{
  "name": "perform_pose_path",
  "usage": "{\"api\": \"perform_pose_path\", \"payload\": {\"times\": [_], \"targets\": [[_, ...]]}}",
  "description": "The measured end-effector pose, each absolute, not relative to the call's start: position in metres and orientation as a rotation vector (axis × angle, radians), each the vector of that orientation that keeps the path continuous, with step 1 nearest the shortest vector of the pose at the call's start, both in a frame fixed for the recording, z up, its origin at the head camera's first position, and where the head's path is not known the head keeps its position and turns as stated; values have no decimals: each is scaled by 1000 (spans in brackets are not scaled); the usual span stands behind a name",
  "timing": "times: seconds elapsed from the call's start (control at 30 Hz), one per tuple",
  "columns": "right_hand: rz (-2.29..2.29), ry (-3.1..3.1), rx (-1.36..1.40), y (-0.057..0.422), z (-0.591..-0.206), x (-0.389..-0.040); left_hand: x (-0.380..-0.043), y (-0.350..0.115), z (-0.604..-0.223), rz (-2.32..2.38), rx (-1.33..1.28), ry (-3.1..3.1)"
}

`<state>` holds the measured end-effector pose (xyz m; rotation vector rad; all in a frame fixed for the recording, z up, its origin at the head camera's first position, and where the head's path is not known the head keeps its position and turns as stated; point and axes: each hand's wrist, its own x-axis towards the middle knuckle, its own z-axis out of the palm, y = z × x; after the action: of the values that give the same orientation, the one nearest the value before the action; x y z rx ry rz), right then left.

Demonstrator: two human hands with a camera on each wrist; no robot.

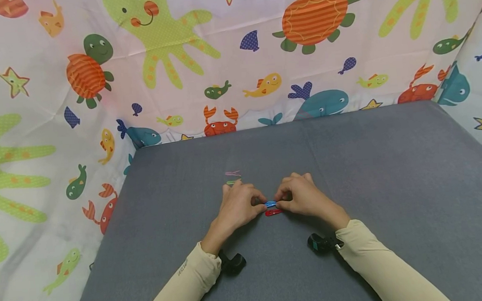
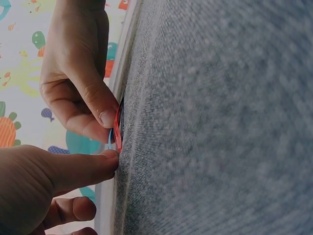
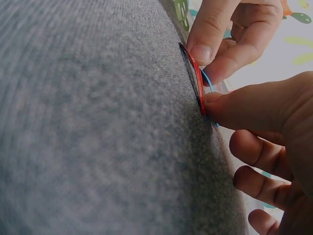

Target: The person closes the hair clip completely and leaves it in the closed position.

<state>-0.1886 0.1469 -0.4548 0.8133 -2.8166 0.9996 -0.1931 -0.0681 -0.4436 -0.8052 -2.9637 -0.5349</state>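
Both hands meet over the grey table at a blue hair clip point(image 1: 271, 204). My left hand point(image 1: 240, 202) pinches one end of it between thumb and forefinger. At the opposite end, my right hand point(image 1: 304, 195) pinches it the same way. Just in front, on the near side, a red hair clip point(image 1: 273, 212) lies on the cloth, close below the fingertips. In the right wrist view the red clip point(image 3: 200, 88) partly covers the blue clip point(image 3: 208, 79). Beyond the left hand lie a green hair clip point(image 1: 232, 182), partly hidden by its fingers, and a pink hair clip point(image 1: 233, 173).
A grey cloth point(image 1: 377, 173) covers the tabletop. White curtains point(image 1: 246, 103) printed with sea animals stand along its back and sides. Black wrist devices point(image 1: 233, 264) are strapped beneath both forearms, close over the cloth.
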Motion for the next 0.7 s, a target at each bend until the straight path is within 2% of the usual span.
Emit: {"api": "perform_pose_path", "payload": {"times": [0.7], "targets": [[963,-2827,813,148,-457,-190,-192,-68,-442,-533,-811,-2967]]}}
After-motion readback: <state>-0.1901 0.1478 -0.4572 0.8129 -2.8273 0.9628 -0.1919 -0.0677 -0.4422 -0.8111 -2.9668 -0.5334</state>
